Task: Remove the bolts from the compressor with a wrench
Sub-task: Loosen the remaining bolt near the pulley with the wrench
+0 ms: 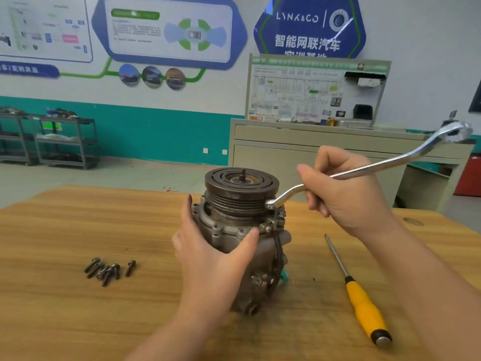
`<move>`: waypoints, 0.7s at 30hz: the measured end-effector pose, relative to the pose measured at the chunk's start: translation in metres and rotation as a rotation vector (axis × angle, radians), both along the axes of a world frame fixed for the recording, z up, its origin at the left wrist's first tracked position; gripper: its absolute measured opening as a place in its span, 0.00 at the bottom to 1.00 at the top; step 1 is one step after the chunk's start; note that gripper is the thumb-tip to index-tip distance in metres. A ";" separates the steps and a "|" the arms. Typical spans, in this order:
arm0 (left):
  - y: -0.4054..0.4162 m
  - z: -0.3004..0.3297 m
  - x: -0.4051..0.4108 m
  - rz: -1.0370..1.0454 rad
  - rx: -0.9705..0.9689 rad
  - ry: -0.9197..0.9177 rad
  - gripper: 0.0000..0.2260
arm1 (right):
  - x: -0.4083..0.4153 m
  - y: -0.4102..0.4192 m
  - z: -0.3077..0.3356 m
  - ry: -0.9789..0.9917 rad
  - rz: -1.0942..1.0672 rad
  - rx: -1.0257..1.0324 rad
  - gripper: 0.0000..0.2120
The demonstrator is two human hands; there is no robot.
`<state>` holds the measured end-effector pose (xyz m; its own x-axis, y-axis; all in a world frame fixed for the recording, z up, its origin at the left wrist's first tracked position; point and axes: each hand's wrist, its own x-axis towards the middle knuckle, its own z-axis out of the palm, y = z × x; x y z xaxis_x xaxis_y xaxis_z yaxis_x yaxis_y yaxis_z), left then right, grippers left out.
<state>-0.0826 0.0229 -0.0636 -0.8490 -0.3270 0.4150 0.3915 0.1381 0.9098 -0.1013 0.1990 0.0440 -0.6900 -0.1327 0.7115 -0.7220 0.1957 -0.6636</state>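
A yellow-handled screwdriver lies on the wooden table; metal shelves stand behind.

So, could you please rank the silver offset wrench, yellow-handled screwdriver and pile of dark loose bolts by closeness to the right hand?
1. Silver offset wrench: gripped in the right hand.
2. Yellow-handled screwdriver: just below, on the table.
3. Pile of dark loose bolts: far left.
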 end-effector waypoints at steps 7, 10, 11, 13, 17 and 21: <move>-0.003 -0.001 -0.001 0.012 -0.028 0.024 0.53 | 0.015 0.008 0.002 0.163 -0.288 0.236 0.17; -0.004 0.000 -0.001 0.020 -0.048 0.019 0.53 | 0.016 0.004 -0.002 0.192 -0.277 0.240 0.18; -0.004 0.000 -0.002 0.021 -0.054 0.023 0.53 | 0.016 0.001 -0.005 0.214 -0.280 0.251 0.19; -0.005 0.000 -0.003 0.018 -0.067 0.029 0.53 | 0.018 -0.004 -0.008 0.260 -0.280 0.272 0.19; -0.006 0.000 -0.004 0.016 -0.061 0.021 0.55 | 0.027 -0.013 -0.012 0.405 -0.295 0.393 0.26; -0.007 0.000 -0.007 0.026 -0.058 0.003 0.56 | 0.041 -0.026 -0.021 0.481 -0.368 0.567 0.17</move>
